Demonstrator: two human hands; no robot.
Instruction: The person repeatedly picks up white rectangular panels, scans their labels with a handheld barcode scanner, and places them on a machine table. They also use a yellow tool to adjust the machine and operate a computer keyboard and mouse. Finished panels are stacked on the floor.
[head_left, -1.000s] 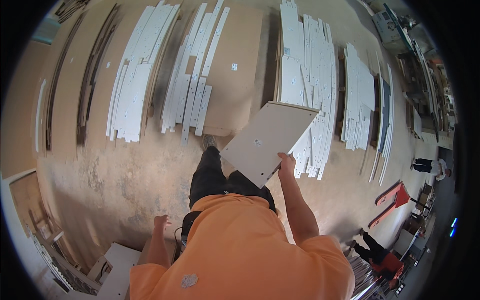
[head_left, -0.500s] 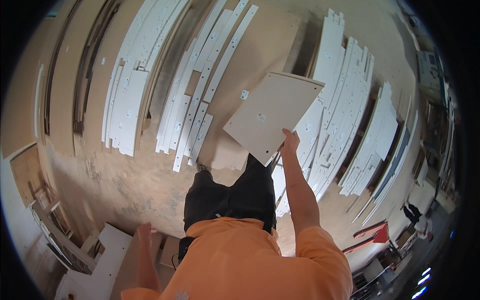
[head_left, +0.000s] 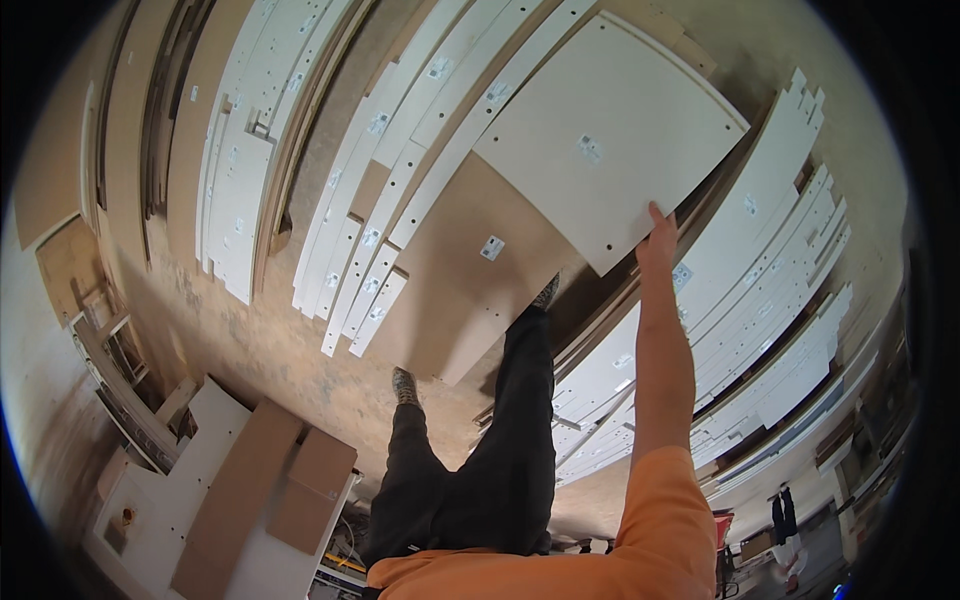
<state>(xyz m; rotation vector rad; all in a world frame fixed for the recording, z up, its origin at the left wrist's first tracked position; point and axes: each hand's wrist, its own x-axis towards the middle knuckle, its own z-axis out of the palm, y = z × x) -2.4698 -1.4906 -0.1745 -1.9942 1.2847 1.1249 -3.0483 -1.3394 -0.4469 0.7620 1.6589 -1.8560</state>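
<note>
Clasping the white panel (head_left: 625, 120) by its right edge — right grip (head_left: 657, 243) closed, panel extending forward and left.

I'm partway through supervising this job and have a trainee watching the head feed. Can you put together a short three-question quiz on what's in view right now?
1. Multiple choice: which of the person's hands grips the large white panel?
A) Both
B) The left only
C) The right only

2. True or false: the gripping fingers cover the label near the middle of the panel.

3. Fill in: the labelled board showing just below and left of the panel in the picture is ____ in colour.

Key:
1: C, the right hand, at the panel's edge.
2: False, the label is uncovered.
3: Brown.
</note>
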